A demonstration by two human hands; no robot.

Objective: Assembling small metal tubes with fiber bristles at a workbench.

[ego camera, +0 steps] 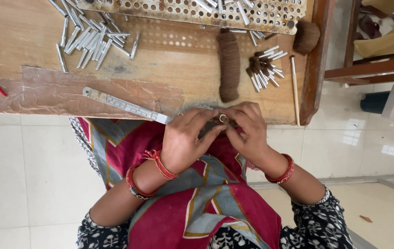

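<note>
My left hand (185, 140) and my right hand (247, 131) meet at the near edge of the wooden table (169, 69), fingers pinched together around a small tuft of brown hair and a small metal ring-shaped ferrule (223, 118). The fingers hide most of what they hold. Just beyond the hands lies a long roll of brown hair (229, 64). To its right sits a bunch of metal ferrules with brown tufts in them (264, 69).
A metal ruler (125, 105) lies along the table edge at left. A pile of loose metal ferrules (90, 39) is further back left. A perforated board (197, 11) holds more ferrules. A thin wooden stick (294, 90) and a brown hair clump (306, 37) lie at right.
</note>
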